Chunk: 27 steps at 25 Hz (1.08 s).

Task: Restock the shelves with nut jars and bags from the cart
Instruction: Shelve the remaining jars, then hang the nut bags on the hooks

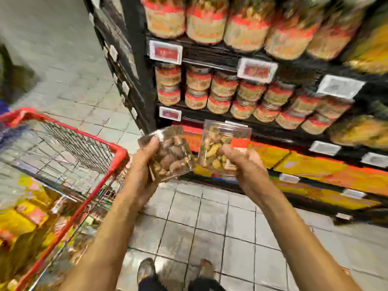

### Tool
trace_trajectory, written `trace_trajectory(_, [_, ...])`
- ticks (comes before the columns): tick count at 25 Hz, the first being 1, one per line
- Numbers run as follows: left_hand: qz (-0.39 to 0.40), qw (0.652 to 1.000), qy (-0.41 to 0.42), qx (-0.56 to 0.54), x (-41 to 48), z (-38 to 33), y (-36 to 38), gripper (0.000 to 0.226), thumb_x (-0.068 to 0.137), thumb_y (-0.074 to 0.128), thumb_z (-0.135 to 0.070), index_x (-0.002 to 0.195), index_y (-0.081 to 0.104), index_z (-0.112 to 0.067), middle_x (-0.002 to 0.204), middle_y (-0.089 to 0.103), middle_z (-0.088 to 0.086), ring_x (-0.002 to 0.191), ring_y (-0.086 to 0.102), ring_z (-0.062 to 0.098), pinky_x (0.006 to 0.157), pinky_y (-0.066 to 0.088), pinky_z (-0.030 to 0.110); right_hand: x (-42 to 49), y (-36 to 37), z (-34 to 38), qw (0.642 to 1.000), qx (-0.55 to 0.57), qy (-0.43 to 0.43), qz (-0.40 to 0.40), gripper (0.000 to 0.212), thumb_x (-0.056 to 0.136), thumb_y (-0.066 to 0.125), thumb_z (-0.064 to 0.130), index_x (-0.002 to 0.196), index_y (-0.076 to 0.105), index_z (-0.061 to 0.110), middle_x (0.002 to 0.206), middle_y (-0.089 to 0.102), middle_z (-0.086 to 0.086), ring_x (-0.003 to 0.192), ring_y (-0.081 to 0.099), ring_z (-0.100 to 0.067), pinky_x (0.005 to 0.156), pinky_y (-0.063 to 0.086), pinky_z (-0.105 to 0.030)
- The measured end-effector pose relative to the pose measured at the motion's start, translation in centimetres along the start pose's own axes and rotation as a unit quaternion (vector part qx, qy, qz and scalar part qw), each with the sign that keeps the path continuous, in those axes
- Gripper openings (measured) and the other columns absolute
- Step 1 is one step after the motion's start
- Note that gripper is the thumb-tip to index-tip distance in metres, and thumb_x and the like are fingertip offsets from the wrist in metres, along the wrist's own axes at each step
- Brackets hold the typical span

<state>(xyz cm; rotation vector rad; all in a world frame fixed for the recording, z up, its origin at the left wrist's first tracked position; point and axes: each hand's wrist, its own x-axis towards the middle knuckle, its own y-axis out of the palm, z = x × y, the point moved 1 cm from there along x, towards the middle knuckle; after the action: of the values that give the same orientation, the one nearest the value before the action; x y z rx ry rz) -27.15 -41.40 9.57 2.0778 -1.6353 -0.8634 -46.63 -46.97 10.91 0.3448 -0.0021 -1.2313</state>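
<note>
My left hand [142, 164] grips a clear pack of dark brown nuts [172, 154], tilted to the left. My right hand [245, 162] holds a clear pack of pale nuts [218, 143] with a red label, upright. Both packs hang side by side in front of the lower shelves. The red wire cart [117, 152] stands at my left, with yellow and red bags [25, 223] inside. Rows of nut jars [224, 95] with red labels fill the black shelves ahead.
Larger jars [207, 19] line the top shelf, with price tags [165, 52] along the shelf edges. Yellow and orange packs [315, 171] fill the bottom shelves. Grey floor tiles [210, 223] spread below, and my shoes [147, 269] show at the bottom.
</note>
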Motion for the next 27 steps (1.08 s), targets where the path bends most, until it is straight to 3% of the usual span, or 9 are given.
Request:
trace_trajectory(3, [-0.059, 0.995, 0.054, 0.065, 3.4, 1.2, 1.5, 0.064, 0.058, 0.079, -0.042, 0.108, 0.06, -0.007, 0.084, 0.073, 0.006, 0.073, 0.07, 0.018, 0.062, 0.059, 0.032, 2.0, -1.6, -0.1, 0.998, 0.037, -0.007, -0.058, 0.065, 0.046, 0.087, 0.048, 0.098, 0.062, 0.017, 0.083, 0.074, 0.006, 0.078, 0.069, -0.008, 0.077, 0.055, -0.025])
trace_trajectory(6, [-0.14, 0.954, 0.153, 0.216, 8.0, 1.8, 2.4, 0.066, 0.058, 0.075, -0.044, 0.111, 0.054, -0.01, 0.091, 0.067, 0.003, 0.08, 0.064, 0.016, 0.069, 0.052, 0.026, 5.1, -2.3, -1.2, 0.994, 0.044, -0.022, -0.097, 0.069, 0.058, 0.083, 0.042, 0.115, 0.058, 0.014, 0.1, 0.073, 0.0, 0.096, 0.068, -0.018, 0.09, 0.051, -0.037])
trace_trajectory(9, [-0.157, 0.913, 0.221, 0.305, 13.6, 2.4, 2.3, 0.077, 0.05, 0.078, -0.048, 0.116, 0.047, -0.023, 0.11, 0.062, -0.003, 0.097, 0.063, 0.003, 0.086, 0.049, 0.022, 9.3, -2.3, -2.6, 0.989, 0.032, -0.049, -0.137, 0.075, 0.053, 0.078, 0.046, 0.118, 0.056, 0.015, 0.096, 0.073, 0.004, 0.094, 0.069, -0.016, 0.085, 0.053, -0.031])
trace_trajectory(13, [-0.182, 0.854, 0.3, 0.383, 19.6, 4.1, 0.9, 0.098, 0.055, 0.075, -0.056, 0.134, 0.037, -0.014, 0.127, 0.05, 0.001, 0.12, 0.05, 0.013, 0.106, 0.04, 0.031, 13.9, -2.8, -3.9, 0.983, 0.029, -0.094, -0.154, 0.073, 0.061, 0.083, 0.034, 0.122, 0.051, 0.009, 0.095, 0.073, 0.004, 0.092, 0.069, -0.013, 0.076, 0.055, -0.023])
trace_trajectory(15, [-0.177, 0.854, 0.323, 0.367, 22.2, 5.2, 0.3, 0.1, 0.059, 0.079, -0.049, 0.138, 0.033, -0.008, 0.131, 0.048, 0.005, 0.122, 0.048, 0.013, 0.107, 0.037, 0.026, 15.4, -3.4, -4.3, 0.976, 0.022, -0.122, -0.177, 0.071, 0.064, 0.08, 0.033, 0.123, 0.05, 0.01, 0.094, 0.073, 0.007, 0.092, 0.069, -0.01, 0.075, 0.054, -0.02])
trace_trajectory(18, [-0.176, 0.834, 0.355, 0.384, 24.8, 6.5, -0.1, 0.099, 0.063, 0.082, -0.039, 0.138, 0.031, -0.001, 0.136, 0.045, 0.013, 0.123, 0.043, 0.01, 0.103, 0.026, 0.005, 16.5, -4.3, -5.1, 0.967, 0.009, -0.151, -0.205, 0.077, 0.056, 0.077, 0.042, 0.123, 0.05, 0.013, 0.096, 0.073, 0.007, 0.094, 0.069, -0.009, 0.075, 0.052, -0.019])
trace_trajectory(19, [-0.171, 0.828, 0.368, 0.387, 25.3, 6.8, -0.2, 0.1, 0.062, 0.081, -0.04, 0.138, 0.03, 0.0, 0.136, 0.044, 0.013, 0.125, 0.043, 0.012, 0.105, 0.025, 0.006, 16.6, -4.6, -5.3, 0.965, 0.006, -0.158, -0.207, 0.078, 0.056, 0.077, 0.043, 0.123, 0.05, 0.014, 0.097, 0.073, 0.007, 0.094, 0.069, -0.01, 0.075, 0.052, -0.02])
trace_trajectory(22, [-0.149, 0.817, 0.394, 0.393, 26.4, 7.2, -0.6, 0.101, 0.063, 0.078, -0.046, 0.137, 0.029, 0.001, 0.137, 0.039, 0.013, 0.13, 0.04, 0.022, 0.113, 0.03, 0.028, 17.0, -4.8, -6.1, 0.962, -0.018, -0.167, -0.213, 0.086, 0.05, 0.083, 0.052, 0.121, 0.051, 0.016, 0.097, 0.073, 0.007, 0.095, 0.068, -0.012, 0.078, 0.053, -0.024])
trace_trajectory(27, [-0.163, 0.785, 0.427, 0.418, 28.5, 7.7, 0.0, 0.099, 0.067, 0.079, -0.042, 0.136, 0.029, 0.008, 0.134, 0.038, 0.015, 0.128, 0.037, 0.022, 0.11, 0.023, 0.013, 16.7, -4.7, -8.1, 0.96, -0.035, -0.164, -0.225, 0.069, 0.056, 0.076, 0.043, 0.115, 0.053, 0.015, 0.088, 0.073, 0.011, 0.085, 0.069, -0.005, 0.069, 0.052, -0.017])
